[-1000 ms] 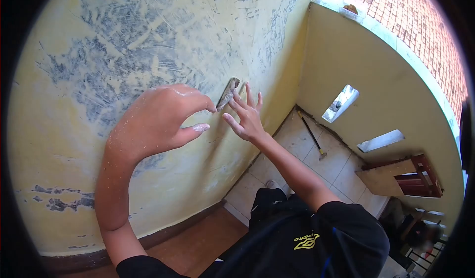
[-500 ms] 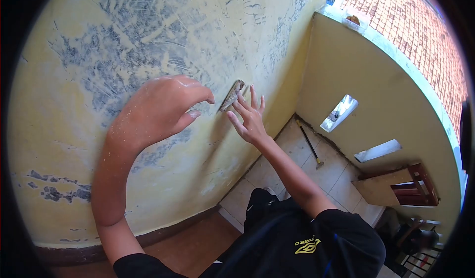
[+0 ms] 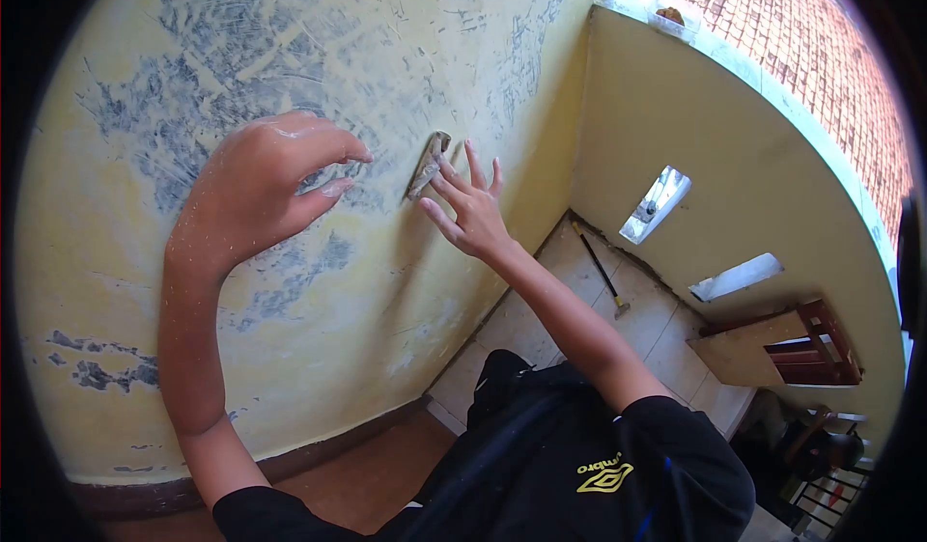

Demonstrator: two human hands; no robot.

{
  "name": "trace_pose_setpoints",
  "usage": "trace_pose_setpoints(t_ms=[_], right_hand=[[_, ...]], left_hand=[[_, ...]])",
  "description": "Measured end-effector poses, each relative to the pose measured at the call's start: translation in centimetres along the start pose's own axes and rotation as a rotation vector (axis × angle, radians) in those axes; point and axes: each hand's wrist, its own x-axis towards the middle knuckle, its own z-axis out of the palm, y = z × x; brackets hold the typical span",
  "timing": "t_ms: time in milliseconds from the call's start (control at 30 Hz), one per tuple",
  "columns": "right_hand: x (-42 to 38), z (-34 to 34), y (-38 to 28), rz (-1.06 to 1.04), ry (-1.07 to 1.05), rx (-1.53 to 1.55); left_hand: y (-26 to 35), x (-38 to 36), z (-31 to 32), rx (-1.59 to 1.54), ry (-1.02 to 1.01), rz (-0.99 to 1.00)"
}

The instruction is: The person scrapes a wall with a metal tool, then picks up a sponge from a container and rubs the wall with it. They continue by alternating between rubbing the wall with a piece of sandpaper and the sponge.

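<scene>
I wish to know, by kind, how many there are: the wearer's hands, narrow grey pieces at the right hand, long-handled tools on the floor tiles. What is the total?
Left hand and right hand: 2
Grey piece: 1
Tool: 1
Total: 4

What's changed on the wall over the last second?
Left hand moved up and left along the wall, widening its gap from the flat block. I can't tell if it was touching the block earlier; no new grasp shows. Right hand stays at the block, fingers spread; long-handled tool still on the floor.
</scene>
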Motion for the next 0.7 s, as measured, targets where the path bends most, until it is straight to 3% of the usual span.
trace_pose_setpoints(t_ms=[100,167,333,367,500,633,700], right_hand=[[-1.6,1.8,1.1,0.057,-0.026,-0.003],[2.3,0.7,-1.2,0.051,0.106,0.12],[12.4,-5.7,-8.7,-0.181,0.25,0.131],[11.2,-5.0,-8.2,-0.179,0.247,0.132],[-0.8,2.4,-1.9,0.182,0.105,0.081],[2.4,0.2,-3.1,0.198,0.17,0.15],[6.2,-1.6,-4.3,0.107,0.255,0.252]], left_hand=[[0.0,0.2,-0.1,0.005,0.007,0.013],[0.0,0.2,-0.2,-0.004,0.027,0.012],[-0.4,0.4,0.4,0.003,0.052,0.0],[-0.4,0.4,0.5,0.009,0.064,0.01],[-0.3,0.3,1.1,-0.018,0.007,-0.032],[0.0,0.2,1.8,-0.055,-0.016,0.012],[0.2,0.5,2.1,-0.056,-0.023,-0.007]])
